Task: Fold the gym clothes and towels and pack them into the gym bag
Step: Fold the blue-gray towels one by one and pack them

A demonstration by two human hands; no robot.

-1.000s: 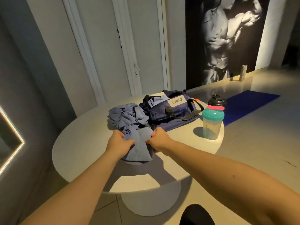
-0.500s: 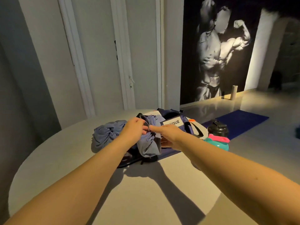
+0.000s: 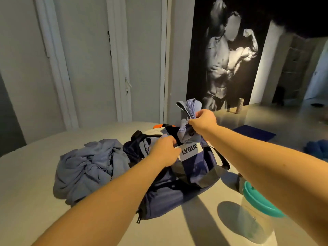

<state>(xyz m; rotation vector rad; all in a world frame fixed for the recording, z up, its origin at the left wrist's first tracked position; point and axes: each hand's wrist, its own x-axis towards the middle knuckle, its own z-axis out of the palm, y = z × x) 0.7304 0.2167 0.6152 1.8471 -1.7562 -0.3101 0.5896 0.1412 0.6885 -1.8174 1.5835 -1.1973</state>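
You stand at a pale round table in a dim room, with white doors on the far wall and a black-and-white bodybuilder poster to their right. Your right hand pinches a folded light-blue cloth, fingers curled round it, and holds it in the air just above the far side of the navy gym bag. Your left hand rests at the bag's top edge, beside the white LVQUE label; its fingers are turned away, so you cannot tell whether it grips the fabric. The bag sits mid-table. Touching its left side lies a crumpled pile of light-blue clothes, unfolded. Near right on the table stands a clear shaker bottle with a teal lid. On the floor at far right lies a blue mat.
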